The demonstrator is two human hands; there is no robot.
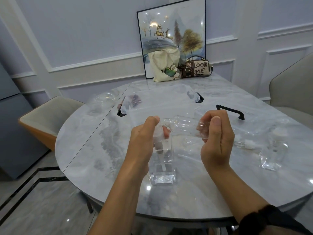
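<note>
Currently, left hand: fingers curled round the pump head of the square pump bottle, thumb above.
right hand: grips the clear plastic bottle by its base, held level, mouth just beside the pump.
pump bottle: upright on the marble table, near its front edge.
far edge: tote bag, handbag.

Left hand, right hand, fingers curled

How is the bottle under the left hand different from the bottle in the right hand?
The pump bottle stands upright on the table; the ribbed bottle lies sideways in the air. The pump bottle is square with a pump top, under the left hand; the ribbed bottle is round, uncapped, in the right hand. Both are clear.
</note>
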